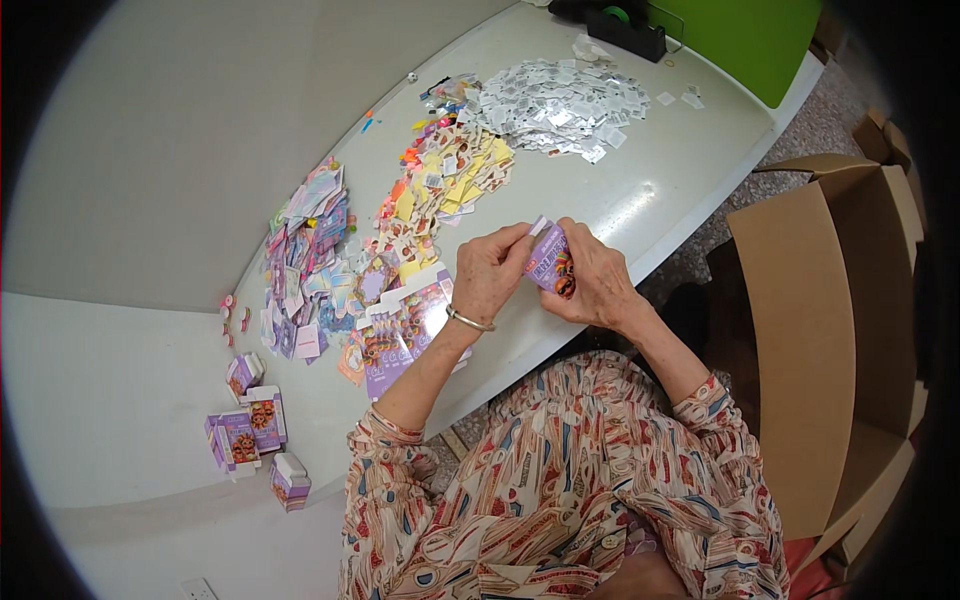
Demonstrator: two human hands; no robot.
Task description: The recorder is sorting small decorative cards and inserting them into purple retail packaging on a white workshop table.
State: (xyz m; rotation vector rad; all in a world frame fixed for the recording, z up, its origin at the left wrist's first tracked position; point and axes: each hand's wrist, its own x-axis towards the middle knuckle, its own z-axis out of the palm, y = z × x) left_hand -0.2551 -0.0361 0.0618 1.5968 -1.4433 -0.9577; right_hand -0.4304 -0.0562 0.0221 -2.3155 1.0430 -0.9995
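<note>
Above the table's near edge I hold a small purple printed box (549, 262) between both hands. My right hand (598, 280) wraps round its right side, and the fingers behind it are partly hidden. My left hand (490, 272) pinches at the box's upper left, beside a white flap that sticks up. A bracelet circles my left wrist. Just below my left forearm, a stack of flat purple boxes (400, 340) with white flaps lies on the table.
Piles of small white labels (560, 105), yellow and brown cards (450, 180) and pastel packets (310, 240) cover the white table (690, 150). Folded purple boxes (265, 415) stand at left. A tape dispenser (628, 35) sits at the back; an open carton (800, 350) stands at right.
</note>
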